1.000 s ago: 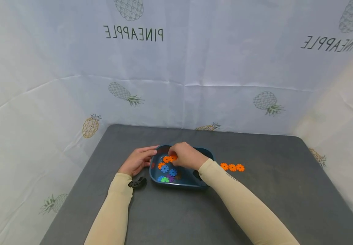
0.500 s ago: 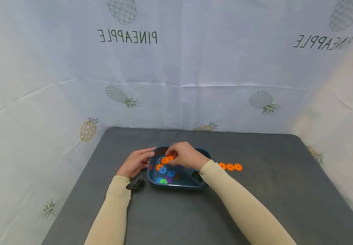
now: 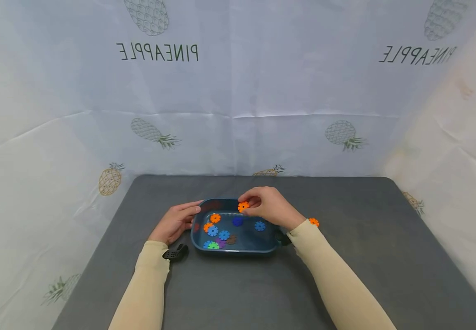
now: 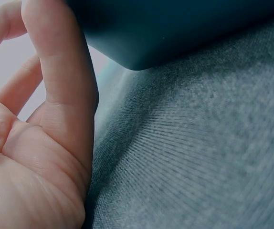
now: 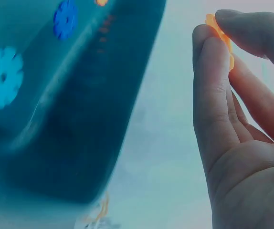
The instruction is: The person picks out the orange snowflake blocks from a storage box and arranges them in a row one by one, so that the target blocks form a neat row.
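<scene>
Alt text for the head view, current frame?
The right hand pinches an orange disc near the far edge of a blue tray holding discs in several colors. The left hand touches the tray's left end. Another orange disc shows on the gray table beyond the right sleeve; pineapple-print cloth hangs behind.

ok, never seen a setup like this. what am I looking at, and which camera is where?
No machine here: a person works with two bare hands. The wide view comes from a camera on the head, looking forward and down; each close-up comes from a camera on one wrist. On the grey table sits a dark blue tray with small notched discs of several colours inside. The left hand touches the tray's left end. The right hand pinches an orange disc. Another orange one shows on the table, partly hidden by the right sleeve.
</scene>
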A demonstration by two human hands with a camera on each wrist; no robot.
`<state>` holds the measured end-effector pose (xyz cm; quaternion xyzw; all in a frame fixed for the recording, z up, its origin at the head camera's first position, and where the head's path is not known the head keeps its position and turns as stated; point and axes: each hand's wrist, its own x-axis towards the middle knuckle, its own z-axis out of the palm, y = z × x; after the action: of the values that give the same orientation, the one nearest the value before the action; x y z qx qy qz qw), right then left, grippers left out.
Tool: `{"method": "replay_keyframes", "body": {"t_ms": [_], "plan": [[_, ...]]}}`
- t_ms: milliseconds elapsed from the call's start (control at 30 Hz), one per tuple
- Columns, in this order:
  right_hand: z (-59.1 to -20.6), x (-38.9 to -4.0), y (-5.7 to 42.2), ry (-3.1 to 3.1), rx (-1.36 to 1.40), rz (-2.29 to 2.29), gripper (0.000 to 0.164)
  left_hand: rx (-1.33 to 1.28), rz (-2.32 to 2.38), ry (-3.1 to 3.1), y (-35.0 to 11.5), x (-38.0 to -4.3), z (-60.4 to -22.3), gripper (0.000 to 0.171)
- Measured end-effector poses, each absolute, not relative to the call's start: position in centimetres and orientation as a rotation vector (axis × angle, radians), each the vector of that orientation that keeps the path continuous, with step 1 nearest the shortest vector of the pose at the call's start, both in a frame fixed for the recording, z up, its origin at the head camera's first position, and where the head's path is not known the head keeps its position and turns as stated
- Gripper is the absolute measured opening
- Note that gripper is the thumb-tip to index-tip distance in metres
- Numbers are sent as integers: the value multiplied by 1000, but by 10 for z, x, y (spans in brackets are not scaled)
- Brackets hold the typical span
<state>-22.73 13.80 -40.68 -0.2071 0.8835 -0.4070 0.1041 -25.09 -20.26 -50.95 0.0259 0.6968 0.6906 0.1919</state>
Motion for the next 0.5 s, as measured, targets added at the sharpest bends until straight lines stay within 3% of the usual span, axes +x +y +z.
{"method": "replay_keyframes", "body": {"t_ms": [500], "plan": [[-442,-205,249,2700,-233,-1368,39,46,1954,1945,-202,-248,-509,60]]}}
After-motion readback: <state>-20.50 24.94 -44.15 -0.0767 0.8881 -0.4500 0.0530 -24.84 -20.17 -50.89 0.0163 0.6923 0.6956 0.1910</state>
